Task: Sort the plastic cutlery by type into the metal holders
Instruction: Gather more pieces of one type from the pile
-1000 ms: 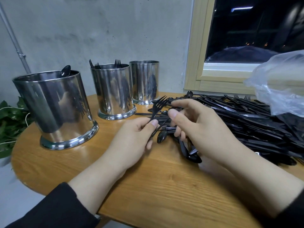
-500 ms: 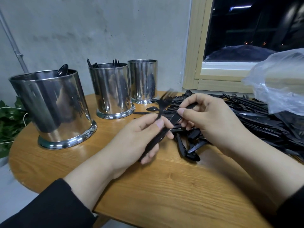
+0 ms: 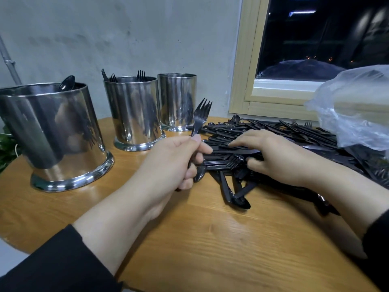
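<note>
Head view shows the left hand [image 3: 168, 165] in the middle of the frame, its fingers [image 3: 194, 159] curled tight around the handle of a black plastic fork [image 3: 201, 116]. The prongs point up. The right hand [image 3: 280, 157] lies on the big pile of cutlery [image 3: 284, 133] at the right, fingers stretched out flat on it, thumb tucked under; it grips nothing that I can see. The fork looks thin, shiny and very light. It may bend or snap, so the handle is the best place to hold it. At the upper left of the table [image 3: 200, 239] stand three metal holders. The middle holder [image 3: 132, 110] already has forks, the left holder [image 3: 52, 131] a spoon, the far holder [image 3: 177, 100] shows nothing.
</note>
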Demonstrator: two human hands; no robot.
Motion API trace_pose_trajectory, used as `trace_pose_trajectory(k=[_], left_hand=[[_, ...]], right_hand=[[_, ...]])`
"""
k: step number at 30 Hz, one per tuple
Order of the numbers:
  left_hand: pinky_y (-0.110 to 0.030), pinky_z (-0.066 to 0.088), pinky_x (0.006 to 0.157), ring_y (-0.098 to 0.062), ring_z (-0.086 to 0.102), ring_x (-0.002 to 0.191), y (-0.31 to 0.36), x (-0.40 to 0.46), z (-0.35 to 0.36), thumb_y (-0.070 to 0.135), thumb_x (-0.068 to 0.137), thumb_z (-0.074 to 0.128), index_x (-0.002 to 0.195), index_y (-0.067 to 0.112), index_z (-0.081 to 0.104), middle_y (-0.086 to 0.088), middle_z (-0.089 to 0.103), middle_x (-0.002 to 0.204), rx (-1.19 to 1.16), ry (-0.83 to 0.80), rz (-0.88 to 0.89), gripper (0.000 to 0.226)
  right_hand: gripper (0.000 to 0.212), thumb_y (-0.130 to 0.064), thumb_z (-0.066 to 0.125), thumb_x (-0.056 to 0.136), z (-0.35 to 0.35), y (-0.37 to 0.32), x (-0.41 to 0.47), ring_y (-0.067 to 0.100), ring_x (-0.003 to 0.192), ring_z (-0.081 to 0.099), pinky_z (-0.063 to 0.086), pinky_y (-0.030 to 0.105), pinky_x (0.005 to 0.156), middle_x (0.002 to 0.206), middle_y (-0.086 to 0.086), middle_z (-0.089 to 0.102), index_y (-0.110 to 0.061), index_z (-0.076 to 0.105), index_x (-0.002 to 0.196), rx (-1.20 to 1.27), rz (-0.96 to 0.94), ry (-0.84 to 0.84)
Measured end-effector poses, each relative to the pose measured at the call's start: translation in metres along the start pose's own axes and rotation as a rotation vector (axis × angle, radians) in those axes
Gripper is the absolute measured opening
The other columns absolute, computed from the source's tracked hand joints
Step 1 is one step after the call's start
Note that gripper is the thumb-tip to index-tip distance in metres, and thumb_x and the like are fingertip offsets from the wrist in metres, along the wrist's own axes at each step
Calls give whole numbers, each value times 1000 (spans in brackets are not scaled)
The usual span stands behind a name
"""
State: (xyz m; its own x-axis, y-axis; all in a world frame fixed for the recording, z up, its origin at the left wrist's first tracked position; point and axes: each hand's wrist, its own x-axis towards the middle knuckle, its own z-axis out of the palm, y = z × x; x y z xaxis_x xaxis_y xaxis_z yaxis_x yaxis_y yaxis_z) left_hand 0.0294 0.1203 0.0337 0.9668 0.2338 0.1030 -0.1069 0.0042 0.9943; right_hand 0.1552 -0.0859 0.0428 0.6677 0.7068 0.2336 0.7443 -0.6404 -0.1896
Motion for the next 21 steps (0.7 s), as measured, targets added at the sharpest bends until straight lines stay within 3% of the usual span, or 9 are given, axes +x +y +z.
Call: trace_pose_trajectory(k=[3,12,17,21], left_hand=[[-21,30,42,-9,37,53,11,7,3,24,107,50,98,8,75,0,52,78,2,-18,37,31],[-21,22,40,-8,34,48,4,27,12,26,106,53,98,11,78,-1,52,78,-30,82,5,30],[-22,23,39,-9,34,49,0,28,16,21,102,53,95,12,79,-1,54,77,-42,106,0,28],[-22,24,41,-9,34,49,-4,24,16,22,102,53,95,14,79,1,54,76,20,106,6,28]], right_hand=[[55,-15,60,89,9,5,7,14,125,46,37,45,109,137,-16,53,-39,56,138,-69,-42,-43],[27,-22,64,95,27,14,7,19,108,56,47,49,93,119,-14,66,-32,71,119,-91,-168,148],[19,-19,66,96,28,13,5,20,101,60,51,46,88,112,-8,69,-23,74,112,-60,-233,297],[19,-15,65,97,16,4,1,17,101,60,49,29,89,108,0,66,-15,75,112,49,-186,590]])
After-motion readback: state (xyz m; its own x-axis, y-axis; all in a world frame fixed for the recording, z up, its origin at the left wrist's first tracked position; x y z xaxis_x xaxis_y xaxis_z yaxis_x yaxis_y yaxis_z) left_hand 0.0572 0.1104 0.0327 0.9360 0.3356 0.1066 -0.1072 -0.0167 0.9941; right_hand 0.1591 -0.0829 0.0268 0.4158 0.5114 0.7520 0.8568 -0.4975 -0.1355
